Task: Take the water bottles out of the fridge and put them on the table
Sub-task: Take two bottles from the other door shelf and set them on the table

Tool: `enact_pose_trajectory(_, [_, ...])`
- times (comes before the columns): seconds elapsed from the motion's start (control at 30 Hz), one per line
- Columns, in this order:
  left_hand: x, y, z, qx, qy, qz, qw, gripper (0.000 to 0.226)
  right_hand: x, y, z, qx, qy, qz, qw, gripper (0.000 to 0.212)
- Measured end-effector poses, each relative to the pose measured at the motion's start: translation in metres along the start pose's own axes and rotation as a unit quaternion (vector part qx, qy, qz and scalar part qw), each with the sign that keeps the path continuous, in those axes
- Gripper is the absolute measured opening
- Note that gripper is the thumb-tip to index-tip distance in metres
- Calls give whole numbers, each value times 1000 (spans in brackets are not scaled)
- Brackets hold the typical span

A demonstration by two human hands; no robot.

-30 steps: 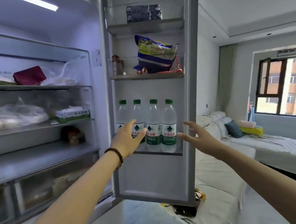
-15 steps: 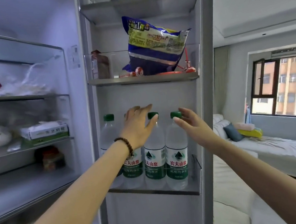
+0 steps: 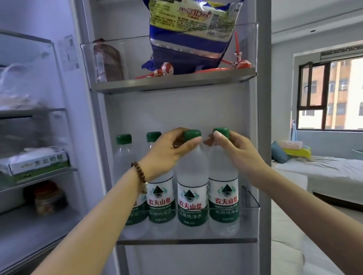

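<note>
Four water bottles [image 3: 189, 181] stand in the door shelf [image 3: 187, 239], none removed. Left hand [image 3: 166, 152] fingers grasp third bottle's neck; right hand [image 3: 233, 149] fingers grasp fourth's. Lifting out, carrying to worktop all remain

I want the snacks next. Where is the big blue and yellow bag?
In the head view, the blue and yellow bag stands in the upper clear door bin, right of a brown packet and directly above the water bottles.

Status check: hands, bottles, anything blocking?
Left hand closed on third bottle's neck, right hand on fourth bottle's. All four bottles in door shelf, none lifted. Nothing in the way.
</note>
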State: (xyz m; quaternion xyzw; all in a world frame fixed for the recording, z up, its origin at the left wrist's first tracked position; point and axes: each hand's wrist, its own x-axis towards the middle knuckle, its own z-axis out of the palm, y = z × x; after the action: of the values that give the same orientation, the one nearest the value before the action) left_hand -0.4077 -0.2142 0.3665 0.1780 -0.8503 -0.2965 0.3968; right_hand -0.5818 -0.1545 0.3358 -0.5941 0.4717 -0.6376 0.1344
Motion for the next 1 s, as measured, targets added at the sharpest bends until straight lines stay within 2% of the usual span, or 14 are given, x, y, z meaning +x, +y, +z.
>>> enact_pose_trajectory(0.23, [-2,0,22,-104,120,-33,987,31,-3,2,-4,88,0,-27,996,27])
enact_pose_trajectory(0.43, [-6,29,29,-105,245,-6,964,26,7,-11,-16,108,-44,-90,989,27])
enact_pose_trajectory(0.6, [-17,82,14,-63,352,59,932,14,22,-57,-31,145,-70,-163,973,28])
enact_pose_trajectory(0.7, [-37,111,3,-28,409,76,909,19,20,-82,-26,184,-107,-196,957,24])
enact_pose_trajectory(0.87, [-105,152,-10,59,470,19,881,15,-6,-118,8,277,-198,-180,923,18])
enact_pose_trajectory(1.0, [-179,192,-16,145,507,-40,849,22,-53,-149,52,336,-310,-160,875,22])
